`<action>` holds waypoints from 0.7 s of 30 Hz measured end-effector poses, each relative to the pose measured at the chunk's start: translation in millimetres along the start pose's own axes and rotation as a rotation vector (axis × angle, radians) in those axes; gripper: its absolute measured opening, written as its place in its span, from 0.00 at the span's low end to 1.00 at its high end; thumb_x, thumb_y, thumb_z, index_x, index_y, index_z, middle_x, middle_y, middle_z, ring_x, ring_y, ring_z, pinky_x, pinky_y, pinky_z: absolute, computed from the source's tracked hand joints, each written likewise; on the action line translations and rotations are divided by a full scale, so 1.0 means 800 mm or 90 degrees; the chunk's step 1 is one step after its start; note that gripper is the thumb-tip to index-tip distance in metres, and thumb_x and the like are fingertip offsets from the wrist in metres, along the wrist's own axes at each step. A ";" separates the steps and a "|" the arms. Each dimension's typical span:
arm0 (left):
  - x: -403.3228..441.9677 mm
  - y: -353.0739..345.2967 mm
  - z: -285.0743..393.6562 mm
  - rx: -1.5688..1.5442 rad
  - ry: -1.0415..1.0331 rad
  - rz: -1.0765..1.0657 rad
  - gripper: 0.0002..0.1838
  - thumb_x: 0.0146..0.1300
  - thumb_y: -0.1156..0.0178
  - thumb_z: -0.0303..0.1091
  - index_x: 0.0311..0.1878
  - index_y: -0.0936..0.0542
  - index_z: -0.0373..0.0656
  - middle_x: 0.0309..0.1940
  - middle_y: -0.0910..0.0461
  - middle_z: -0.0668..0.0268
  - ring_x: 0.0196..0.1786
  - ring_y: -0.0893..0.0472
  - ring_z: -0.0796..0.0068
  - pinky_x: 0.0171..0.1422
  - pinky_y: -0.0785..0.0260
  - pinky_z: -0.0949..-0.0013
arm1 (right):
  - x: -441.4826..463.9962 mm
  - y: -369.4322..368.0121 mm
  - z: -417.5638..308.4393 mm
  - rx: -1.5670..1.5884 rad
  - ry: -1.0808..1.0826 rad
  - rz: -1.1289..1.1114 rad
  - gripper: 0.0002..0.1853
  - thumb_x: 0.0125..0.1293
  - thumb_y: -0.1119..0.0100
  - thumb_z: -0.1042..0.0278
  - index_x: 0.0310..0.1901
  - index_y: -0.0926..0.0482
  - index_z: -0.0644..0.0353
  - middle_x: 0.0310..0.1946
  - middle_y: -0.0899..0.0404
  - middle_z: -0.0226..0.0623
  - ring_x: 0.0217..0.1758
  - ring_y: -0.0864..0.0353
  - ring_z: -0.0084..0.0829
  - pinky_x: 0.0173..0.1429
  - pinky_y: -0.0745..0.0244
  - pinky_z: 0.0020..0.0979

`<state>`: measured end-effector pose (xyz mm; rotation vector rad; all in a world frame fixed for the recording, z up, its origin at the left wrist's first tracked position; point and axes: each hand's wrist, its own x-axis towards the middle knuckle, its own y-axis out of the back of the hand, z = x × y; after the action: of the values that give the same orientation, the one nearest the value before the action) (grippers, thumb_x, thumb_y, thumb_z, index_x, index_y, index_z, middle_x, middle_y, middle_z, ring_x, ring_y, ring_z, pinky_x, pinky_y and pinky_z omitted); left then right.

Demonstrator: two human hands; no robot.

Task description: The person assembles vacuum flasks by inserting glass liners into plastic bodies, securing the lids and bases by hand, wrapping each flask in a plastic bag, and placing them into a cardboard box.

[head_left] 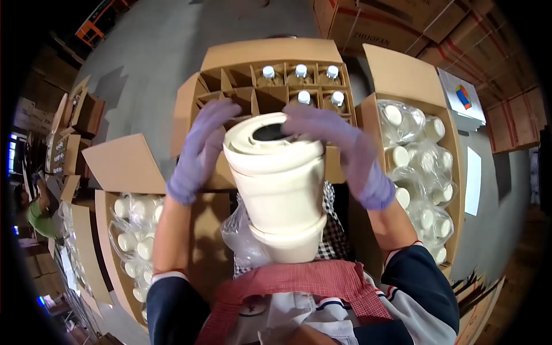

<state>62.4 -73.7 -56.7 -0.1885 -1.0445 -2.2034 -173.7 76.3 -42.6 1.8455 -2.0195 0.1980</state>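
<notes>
A large cream plastic container (279, 190) with a round lid and a dark central opening stands in front of my body. My left hand (201, 149), in a purple glove, is raised at its left side, fingers apart and holding nothing that shows. My gloved right hand (339, 144) is at the container's top right, its blurred fingers over the lid beside the dark opening. Behind both hands is a cardboard box (270, 50) with dividers, holding several bottles with pale blue caps (301, 70). A clear plastic bag (242, 230) hangs at the container's lower left.
At right, an open box (408, 63) holds bagged white-capped bottles (425, 172). A similar box (123, 164) with bagged bottles (138, 244) is at left. Stacked cartons (391, 34) rise at the upper right. Another person (40, 215) in green is at the far left.
</notes>
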 end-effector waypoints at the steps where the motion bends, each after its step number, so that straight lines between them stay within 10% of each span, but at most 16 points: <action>1: 0.000 -0.006 0.018 -0.059 0.034 0.111 0.28 0.58 0.46 0.34 0.63 0.25 0.34 0.63 0.27 0.48 0.68 0.30 0.46 0.79 0.46 0.54 | 0.008 0.008 0.018 0.148 -0.058 0.038 0.45 0.77 0.81 0.31 0.60 0.23 0.66 0.62 0.23 0.46 0.68 0.27 0.43 0.75 0.39 0.42; 4: 0.031 -0.010 0.107 0.093 -0.204 -0.038 0.37 0.48 0.39 0.43 0.62 0.26 0.34 0.64 0.27 0.48 0.69 0.31 0.46 0.78 0.45 0.56 | 0.031 -0.006 0.033 0.217 -0.150 0.015 0.49 0.73 0.80 0.25 0.55 0.20 0.64 0.59 0.20 0.46 0.65 0.24 0.42 0.74 0.38 0.43; 6: 0.012 -0.015 0.042 -0.173 -0.007 -0.001 0.32 0.60 0.44 0.39 0.66 0.29 0.34 0.66 0.29 0.50 0.70 0.31 0.52 0.76 0.44 0.58 | 0.019 -0.025 -0.004 -0.067 0.080 0.012 0.45 0.76 0.79 0.31 0.50 0.18 0.66 0.55 0.18 0.45 0.59 0.19 0.42 0.71 0.34 0.43; 9: -0.006 -0.017 0.014 -0.169 0.153 0.118 0.28 0.71 0.55 0.40 0.69 0.31 0.34 0.68 0.30 0.50 0.72 0.33 0.56 0.77 0.44 0.59 | 0.023 -0.014 0.003 0.065 0.141 -0.002 0.46 0.77 0.80 0.32 0.51 0.19 0.70 0.57 0.20 0.51 0.63 0.23 0.43 0.72 0.35 0.43; 11: 0.010 -0.029 0.055 -0.224 0.075 0.106 0.29 0.71 0.54 0.42 0.70 0.32 0.35 0.68 0.31 0.51 0.72 0.33 0.58 0.76 0.43 0.60 | 0.050 -0.015 0.025 0.346 -0.232 0.129 0.50 0.74 0.81 0.27 0.54 0.20 0.70 0.57 0.20 0.49 0.68 0.27 0.41 0.74 0.38 0.40; 16: -0.009 -0.041 -0.039 -0.412 0.288 0.077 0.31 0.73 0.53 0.44 0.73 0.37 0.35 0.71 0.34 0.53 0.74 0.36 0.64 0.77 0.45 0.61 | 0.013 -0.009 -0.017 -0.234 0.201 -0.086 0.33 0.80 0.67 0.45 0.55 0.21 0.68 0.56 0.19 0.50 0.62 0.21 0.47 0.70 0.32 0.39; 20: 0.014 -0.029 0.048 -0.252 0.064 0.056 0.29 0.74 0.54 0.42 0.72 0.35 0.36 0.69 0.32 0.53 0.75 0.37 0.63 0.77 0.46 0.63 | 0.023 -0.021 0.020 0.418 -0.257 0.059 0.36 0.72 0.60 0.35 0.50 0.17 0.65 0.53 0.17 0.50 0.62 0.20 0.41 0.69 0.31 0.39; 21: 0.015 -0.026 0.054 -0.175 0.005 0.037 0.28 0.74 0.54 0.42 0.72 0.35 0.37 0.68 0.31 0.54 0.75 0.37 0.63 0.77 0.46 0.63 | 0.023 -0.020 0.004 0.144 -0.080 -0.031 0.38 0.72 0.62 0.33 0.50 0.16 0.64 0.52 0.17 0.50 0.61 0.20 0.41 0.69 0.31 0.39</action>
<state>33.3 -39.1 -35.9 -0.3281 -0.7193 -2.2861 -159.4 56.5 -41.1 2.0900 -2.1074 0.3158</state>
